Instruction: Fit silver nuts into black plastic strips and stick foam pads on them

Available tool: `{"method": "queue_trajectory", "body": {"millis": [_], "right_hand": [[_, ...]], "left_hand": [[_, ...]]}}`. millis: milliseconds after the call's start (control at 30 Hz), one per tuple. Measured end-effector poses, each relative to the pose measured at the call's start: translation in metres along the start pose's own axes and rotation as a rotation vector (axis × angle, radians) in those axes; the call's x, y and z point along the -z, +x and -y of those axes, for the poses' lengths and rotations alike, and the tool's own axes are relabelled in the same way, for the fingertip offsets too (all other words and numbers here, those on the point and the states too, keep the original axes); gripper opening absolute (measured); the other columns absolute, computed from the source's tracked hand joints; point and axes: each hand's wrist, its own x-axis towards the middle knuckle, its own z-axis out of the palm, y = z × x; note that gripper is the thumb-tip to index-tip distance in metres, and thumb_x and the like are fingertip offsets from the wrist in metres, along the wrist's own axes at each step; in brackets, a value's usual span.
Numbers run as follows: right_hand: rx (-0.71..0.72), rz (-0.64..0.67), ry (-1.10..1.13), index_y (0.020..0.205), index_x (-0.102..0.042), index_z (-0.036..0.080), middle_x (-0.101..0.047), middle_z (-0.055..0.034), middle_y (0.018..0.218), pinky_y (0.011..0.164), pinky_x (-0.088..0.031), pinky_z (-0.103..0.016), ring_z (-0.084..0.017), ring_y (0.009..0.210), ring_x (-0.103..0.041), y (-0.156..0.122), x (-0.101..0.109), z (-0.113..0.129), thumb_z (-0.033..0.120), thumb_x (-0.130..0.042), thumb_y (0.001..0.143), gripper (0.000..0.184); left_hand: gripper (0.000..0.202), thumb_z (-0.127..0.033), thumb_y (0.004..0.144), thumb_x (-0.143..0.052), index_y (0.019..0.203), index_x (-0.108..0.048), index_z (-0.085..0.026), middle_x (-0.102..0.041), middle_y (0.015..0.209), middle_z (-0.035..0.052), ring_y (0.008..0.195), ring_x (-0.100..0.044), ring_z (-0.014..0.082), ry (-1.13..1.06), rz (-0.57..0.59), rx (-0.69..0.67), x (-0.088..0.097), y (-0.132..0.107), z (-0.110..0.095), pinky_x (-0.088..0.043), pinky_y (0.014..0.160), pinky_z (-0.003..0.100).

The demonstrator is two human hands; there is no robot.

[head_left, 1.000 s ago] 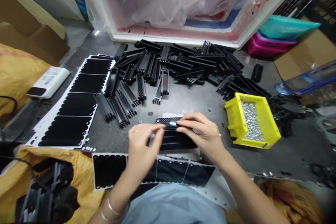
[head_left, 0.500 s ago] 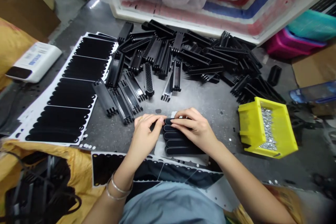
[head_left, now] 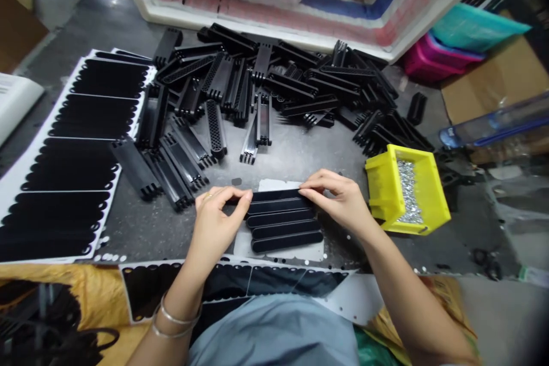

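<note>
Several black strips (head_left: 283, 218) with rounded ends lie side by side on a pale sheet (head_left: 300, 252) in front of me. Along the far side of this row, my left hand (head_left: 221, 217) pinches the left part of the farthest black strip (head_left: 274, 195) between thumb and fingers. At its right end, my right hand (head_left: 338, 200) has thumb and fingertips closed on the same strip. Whether that strip touches the piece beneath it, I cannot tell. Beyond my hands lies a heap of black slotted plastic parts (head_left: 291, 87), some with honeycomb faces.
A yellow bin (head_left: 433, 197) of small shiny metal pieces stands to the right. Sheets of black die-cut strips (head_left: 96, 117) lie at left. A white foam box (head_left: 257, 26) borders the back. A yellow sack (head_left: 100, 291) with black parts sits at lower left.
My right hand has moved right along the farthest strip to its right end, uncovering the row. My left hand stays at the left part. The camera view has shifted right.
</note>
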Motion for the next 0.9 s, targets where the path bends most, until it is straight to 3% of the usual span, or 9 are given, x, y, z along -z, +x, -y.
{"method": "queue_trajectory", "body": {"millis": [233,333,400,500,567,700,733,800,900], "right_hand": [[0.114,-0.010,0.007,0.103,-0.080,0.025,-0.069,-0.0029,0.093,0.076,-0.055,-0.031,-0.016,0.084,-0.067,-0.002,-0.009,-0.011,0.025,-0.069,0.097,0.013],[0.038,-0.123,-0.057,0.110,-0.080,0.026,-0.063,-0.0024,0.090,0.072,-0.053,-0.032,-0.015,0.077,-0.061,-0.008,-0.006,-0.016,0.030,-0.072,0.096,0.017],[-0.080,-0.225,-0.061,0.112,-0.079,0.026,-0.062,-0.0019,0.088,0.070,-0.051,-0.032,-0.016,0.075,-0.060,-0.019,0.000,-0.019,0.033,-0.070,0.097,0.019],[-0.217,-0.341,-0.032,0.105,-0.080,0.025,-0.067,-0.0030,0.089,0.073,-0.051,-0.032,-0.017,0.082,-0.063,-0.045,0.012,-0.016,0.033,-0.065,0.100,0.018],[-0.250,-0.354,-0.019,0.102,-0.080,0.025,-0.069,-0.0039,0.091,0.074,-0.052,-0.033,-0.018,0.086,-0.065,-0.066,0.017,-0.011,0.034,-0.064,0.101,0.019],[-0.247,-0.278,0.003,0.112,-0.078,0.028,-0.069,-0.0051,0.100,0.081,-0.055,-0.035,-0.019,0.091,-0.067,-0.100,0.012,-0.002,0.040,-0.064,0.101,0.022],[-0.231,-0.246,0.023,0.125,-0.074,0.030,-0.069,-0.0062,0.110,0.088,-0.056,-0.037,-0.021,0.098,-0.068,-0.105,0.010,0.000,0.045,-0.066,0.099,0.031],[-0.154,-0.169,0.093,0.156,-0.045,0.035,-0.060,-0.0095,0.140,0.103,-0.053,-0.047,-0.029,0.123,-0.063,-0.106,0.007,0.006,0.065,-0.070,0.089,0.078],[0.057,-0.050,0.147,0.167,0.003,0.035,-0.034,-0.0108,0.166,0.119,-0.041,-0.060,-0.038,0.150,-0.039,-0.087,0.007,0.023,0.090,-0.064,0.072,0.128]], "left_hand": [[0.027,-0.044,0.095,-0.061,0.080,-0.073,-0.024,-0.076,0.085,0.0007,0.086,-0.066,0.0222,0.036,0.022,0.003,0.002,0.003,0.005,-0.045,0.092,0.040],[0.030,-0.045,0.099,-0.057,0.086,-0.073,-0.024,-0.076,0.090,0.0026,0.091,-0.068,0.0236,0.118,0.022,-0.055,0.007,0.001,0.000,-0.045,0.096,0.042],[0.030,-0.048,0.100,-0.056,0.106,-0.073,-0.024,-0.075,0.109,0.0060,0.108,-0.067,0.0266,0.199,-0.001,-0.161,0.007,-0.003,-0.009,-0.044,0.104,0.046],[0.081,-0.066,0.087,-0.069,0.151,-0.047,-0.021,-0.055,0.151,0.0160,0.141,-0.049,0.0368,0.313,0.135,-0.395,-0.001,-0.008,-0.024,-0.033,0.120,0.055],[0.120,-0.074,0.071,-0.079,0.162,-0.028,-0.016,-0.040,0.161,0.0238,0.149,-0.036,0.0444,0.384,0.287,-0.513,-0.011,-0.008,-0.029,-0.024,0.125,0.062],[0.121,-0.060,0.069,-0.086,0.162,-0.027,-0.012,-0.050,0.145,0.0264,0.139,-0.045,0.0471,0.426,0.320,-0.555,-0.030,-0.007,-0.031,-0.024,0.122,0.069],[0.118,-0.058,0.071,-0.085,0.163,-0.027,-0.013,-0.051,0.142,0.0248,0.136,-0.047,0.0459,0.394,0.288,-0.551,-0.033,-0.009,-0.034,-0.026,0.120,0.069],[0.119,-0.058,0.072,-0.083,0.165,-0.020,-0.018,-0.048,0.145,0.0223,0.137,-0.046,0.0437,0.259,0.231,-0.575,-0.040,-0.017,-0.045,-0.031,0.119,0.066],[0.136,-0.065,0.069,-0.084,0.167,0.000,-0.023,-0.038,0.157,0.0212,0.147,-0.038,0.0401,0.017,0.227,-0.624,-0.051,-0.031,-0.063,-0.034,0.122,0.058]]}}
